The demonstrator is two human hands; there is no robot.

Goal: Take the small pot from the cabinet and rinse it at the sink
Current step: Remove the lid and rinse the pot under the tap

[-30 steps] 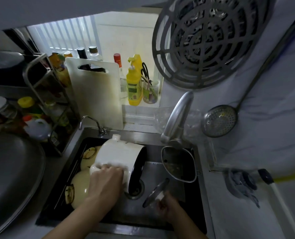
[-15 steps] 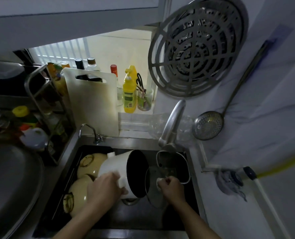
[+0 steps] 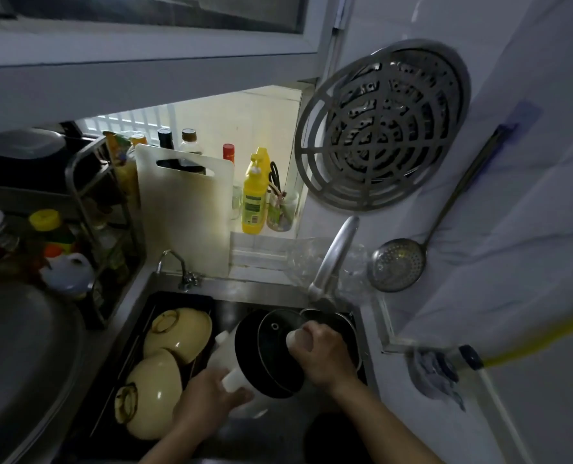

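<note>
The small white pot [image 3: 226,351], black inside, hangs tilted on its side over the sink [image 3: 245,293], its mouth facing right. My left hand [image 3: 208,401] grips its lower white handle. My right hand [image 3: 325,354] holds the glass lid [image 3: 275,336] by its white knob, with the lid pressed against the pot's dark mouth. Both sit just below the spout of the tall metal faucet [image 3: 337,256]. I see no running water.
Two upturned cream bowls [image 3: 178,333] lie in a black rack in the sink's left half. A steel pot [image 3: 342,321] sits behind my right hand. A white cutting board [image 3: 184,212], bottles, a hanging round steamer rack [image 3: 382,125] and a skimmer ladle [image 3: 397,264] line the back and wall.
The view tilted up. The pot rose from the sink floor toward the faucet. My right hand lifted the lid and brought it onto the pot's mouth.
</note>
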